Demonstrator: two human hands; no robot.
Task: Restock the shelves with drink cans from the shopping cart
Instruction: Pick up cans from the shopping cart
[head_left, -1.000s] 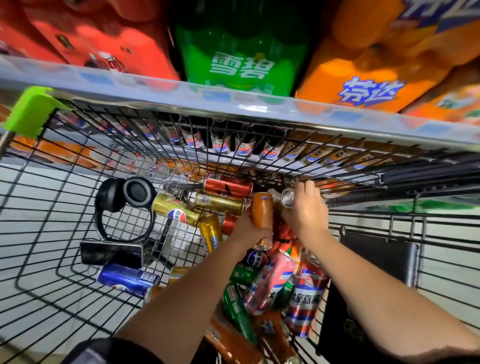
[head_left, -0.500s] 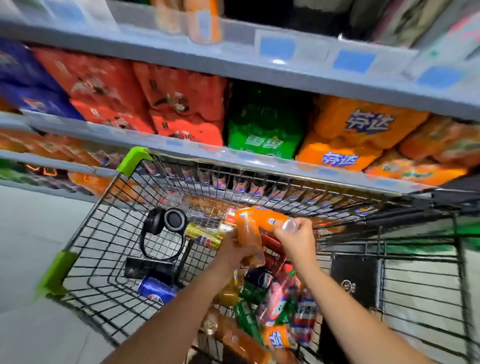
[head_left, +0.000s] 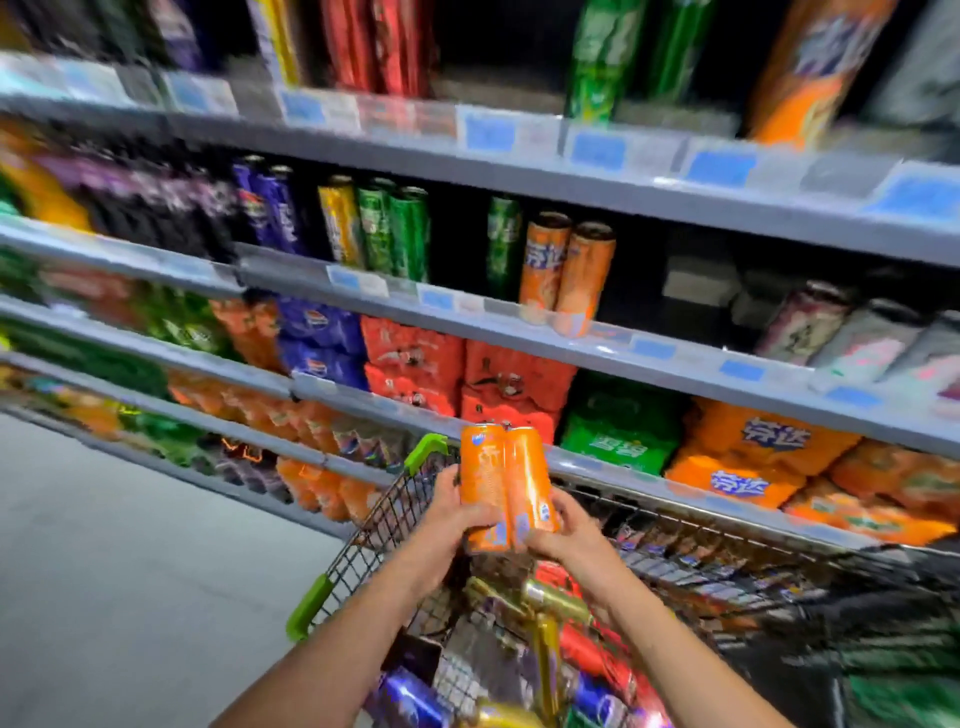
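a blurred supermarket aisle of grey metal shelves (head_left: 519, 332) faces the person. left hand (head_left: 447, 512) and right hand (head_left: 558, 532) each wrap curled fingers round the base of one tall orange drink can (head_left: 485, 488), (head_left: 530, 486), pressed together upright above the wire shopping cart's (head_left: 363, 551) front edge, likely bound for the matching orange cans (head_left: 563, 270) at the shelf lip.

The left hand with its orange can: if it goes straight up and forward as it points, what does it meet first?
Probably the red multipacks on the shelf behind the left hand and its orange can; depth is unclear.
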